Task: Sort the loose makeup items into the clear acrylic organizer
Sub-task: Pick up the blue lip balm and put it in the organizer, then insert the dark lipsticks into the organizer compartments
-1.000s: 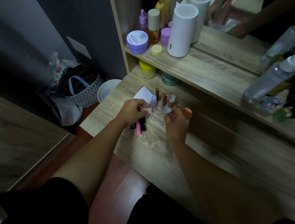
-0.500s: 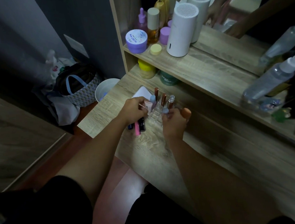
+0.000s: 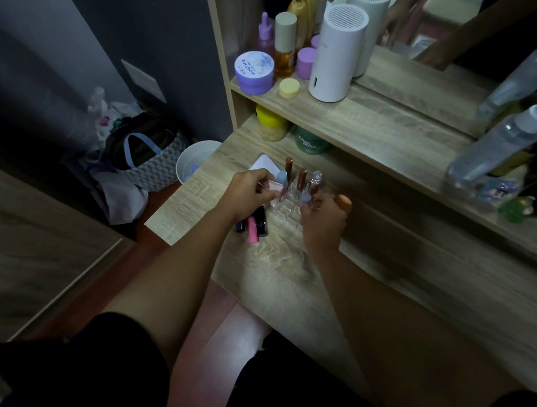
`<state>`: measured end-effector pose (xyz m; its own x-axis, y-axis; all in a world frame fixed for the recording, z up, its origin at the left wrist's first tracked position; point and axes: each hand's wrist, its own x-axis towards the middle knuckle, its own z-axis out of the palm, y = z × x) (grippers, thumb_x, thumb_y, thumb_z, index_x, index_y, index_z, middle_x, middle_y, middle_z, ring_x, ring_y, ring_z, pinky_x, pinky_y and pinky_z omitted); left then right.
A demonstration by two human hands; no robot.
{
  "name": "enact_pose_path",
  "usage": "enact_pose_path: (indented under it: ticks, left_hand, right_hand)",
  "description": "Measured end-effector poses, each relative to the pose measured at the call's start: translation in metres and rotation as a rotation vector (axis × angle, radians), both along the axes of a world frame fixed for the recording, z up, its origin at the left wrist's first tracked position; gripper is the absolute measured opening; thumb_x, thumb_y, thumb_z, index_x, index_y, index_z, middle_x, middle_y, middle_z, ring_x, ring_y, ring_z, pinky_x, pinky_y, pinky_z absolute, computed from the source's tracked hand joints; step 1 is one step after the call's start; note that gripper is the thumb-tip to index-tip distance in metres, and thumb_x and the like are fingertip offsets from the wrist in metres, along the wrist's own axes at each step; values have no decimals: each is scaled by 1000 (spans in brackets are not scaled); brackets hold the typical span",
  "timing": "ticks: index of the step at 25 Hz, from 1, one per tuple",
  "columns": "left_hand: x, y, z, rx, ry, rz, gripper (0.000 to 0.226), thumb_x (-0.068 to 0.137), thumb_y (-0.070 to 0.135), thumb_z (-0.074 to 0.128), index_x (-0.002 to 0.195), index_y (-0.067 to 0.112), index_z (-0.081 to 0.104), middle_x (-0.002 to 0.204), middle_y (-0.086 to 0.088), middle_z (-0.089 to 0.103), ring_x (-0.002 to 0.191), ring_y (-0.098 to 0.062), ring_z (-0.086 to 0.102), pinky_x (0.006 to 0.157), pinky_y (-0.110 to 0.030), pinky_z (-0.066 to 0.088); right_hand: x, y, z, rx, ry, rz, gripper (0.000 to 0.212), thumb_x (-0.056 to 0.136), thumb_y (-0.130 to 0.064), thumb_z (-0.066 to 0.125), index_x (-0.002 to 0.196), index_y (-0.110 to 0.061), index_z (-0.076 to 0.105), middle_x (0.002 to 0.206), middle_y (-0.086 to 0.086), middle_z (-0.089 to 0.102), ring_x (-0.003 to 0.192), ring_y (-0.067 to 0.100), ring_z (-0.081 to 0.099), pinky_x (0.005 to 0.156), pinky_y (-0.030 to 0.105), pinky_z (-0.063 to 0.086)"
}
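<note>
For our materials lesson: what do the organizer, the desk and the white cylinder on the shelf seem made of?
Organizer: clear, glossy plastic, probably acrylic; the desk shows through it.
Desk: matte wood-grain surface, perhaps laminate; streaked grey-brown grain.
White cylinder: smooth matte plastic, likely; moulded slotted top.

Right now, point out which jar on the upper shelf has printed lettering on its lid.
The purple jar at the shelf's left end: its pale lid carries text; the smaller purple jar and yellow one look plain.
</note>
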<state>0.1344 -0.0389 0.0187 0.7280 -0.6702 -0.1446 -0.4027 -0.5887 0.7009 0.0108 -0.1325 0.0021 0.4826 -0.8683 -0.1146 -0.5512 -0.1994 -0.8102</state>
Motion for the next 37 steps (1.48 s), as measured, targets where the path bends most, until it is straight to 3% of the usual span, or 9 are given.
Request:
enact_pose_path:
  ticks: [3,6,11,14,16,20,24,30,37]
  left_hand:
    - [6,7,1,-6,42,1,29,76,14,72,105,16,66,97,-2,67,78,-12,61,67,-13,47]
    - [19,27,-1,-5,63,68,25,82,7,65,107,11,66,105,-9,69,86,-21,65,76,-24,50]
    - [27,54,-24,223,29,114,29,90,19,58,116,10,66,110,-18,68,100,-29,63,84,-27,44]
    - [19,52,-37,285,59,40,38,92,24,56,128,13,58,117,-22,65,107,-34,60,92,-32,44]
    - [16,47,-40,296,37,30,42,90,28,58,129,13,56,116,-23,64,107,-34,59,91,-33,43]
    - [16,41,-41,297,38,70,42,85,25,65,124,11,60,117,-19,66,107,-31,60,89,-32,45]
    - [17,45,-41,228,144,152,42,81,24,70,120,11,60,113,-15,67,103,-26,62,84,-26,45]
    - [9,56,-31,58,153,226,18,77,25,69,91,20,59,81,-3,64,74,-17,59,59,-18,42]
    - [-4,57,-8,-86,100,141,18,76,17,71,92,18,62,78,-8,65,69,-15,57,69,-27,45]
  right_hand:
    - [-1,5,4,-19,-23,-33,15,90,-16,63,96,-2,64,95,16,71,89,26,69,81,41,60]
    - [-11,17,-1,-97,-39,18,14,83,-2,63,97,-1,61,100,17,64,96,29,63,87,42,55]
    - [-17,33,-23,-108,199,654,35,93,-3,47,126,-8,57,121,17,59,108,29,58,95,39,49]
    - [-7,35,-30,-135,312,768,43,97,-10,45,139,-16,44,124,15,53,103,25,56,89,31,50]
    - [-4,34,-33,-123,339,760,39,99,-20,43,137,-17,46,125,14,52,104,24,55,82,23,45]
    - [-2,34,-32,-174,368,685,36,97,-25,48,130,-12,54,125,17,57,109,31,57,94,39,49]
    - [-3,43,-30,-94,337,560,27,91,-20,58,116,-10,53,109,16,66,101,32,64,83,39,54]
    - [-4,48,-24,14,343,433,46,80,-12,66,122,-11,46,111,17,66,102,34,64,83,41,56]
    - [-30,42,-27,112,228,336,42,77,-9,66,118,-15,59,112,12,66,102,31,64,89,41,55]
